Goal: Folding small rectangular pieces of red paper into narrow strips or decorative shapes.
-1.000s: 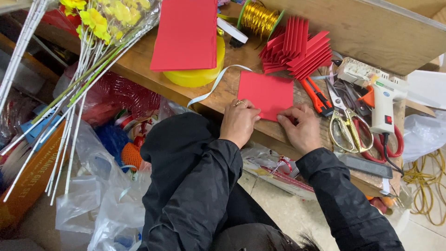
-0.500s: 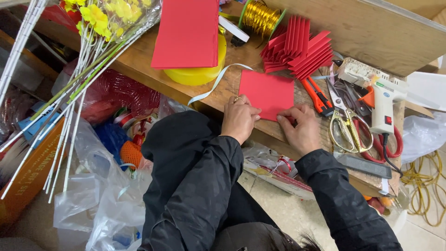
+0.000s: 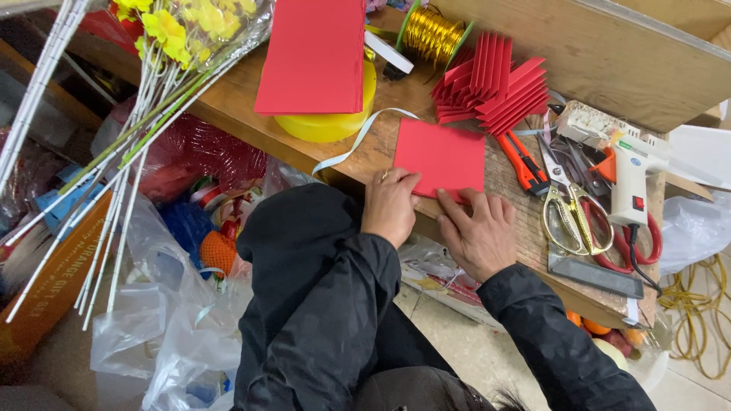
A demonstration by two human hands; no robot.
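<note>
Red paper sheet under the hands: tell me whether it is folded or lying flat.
Mostly flat: the red paper sheet lies spread on the wooden bench, while the left hand and right hand press its near edge; any fold there is hidden.

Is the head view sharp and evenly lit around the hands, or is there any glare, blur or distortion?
Head view: light soft and even, no hard shadows; left hand, right hand and red paper sheet sharp; slight glare on gold ribbon spool and plastic bags; edges lean from wide-angle distortion.
</note>
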